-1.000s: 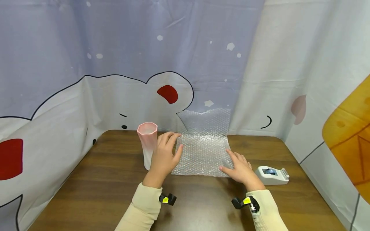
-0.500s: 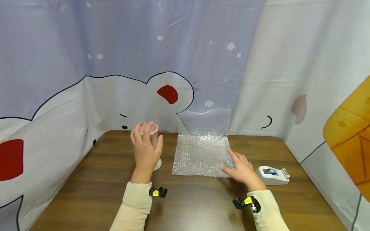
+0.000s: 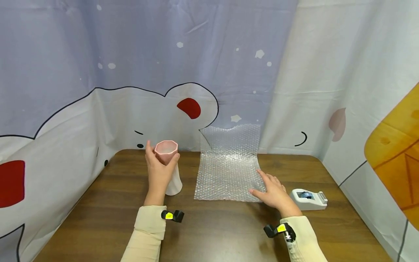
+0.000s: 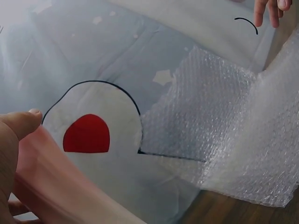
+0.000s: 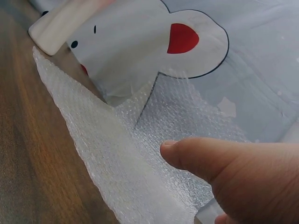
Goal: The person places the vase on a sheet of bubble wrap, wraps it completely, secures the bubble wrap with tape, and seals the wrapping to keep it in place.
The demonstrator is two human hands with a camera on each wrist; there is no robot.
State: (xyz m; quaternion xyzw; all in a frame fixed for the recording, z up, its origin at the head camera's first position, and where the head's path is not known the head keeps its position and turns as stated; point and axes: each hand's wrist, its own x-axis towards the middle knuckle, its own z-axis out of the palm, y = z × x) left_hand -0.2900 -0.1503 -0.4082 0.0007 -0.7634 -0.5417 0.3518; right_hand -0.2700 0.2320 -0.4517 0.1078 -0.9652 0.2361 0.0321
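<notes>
Head view: left hand grips vase upright.

Vase faded pink at rim to white at base, bubble wrap was clear, table dark wood-grain brown, tape dispenser white, backdrop lavender with white bear, red patches.

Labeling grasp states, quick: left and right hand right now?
Left hand: grips the pink vase near its rim.
Right hand: open, fingers flat on the bubble wrap.
</notes>
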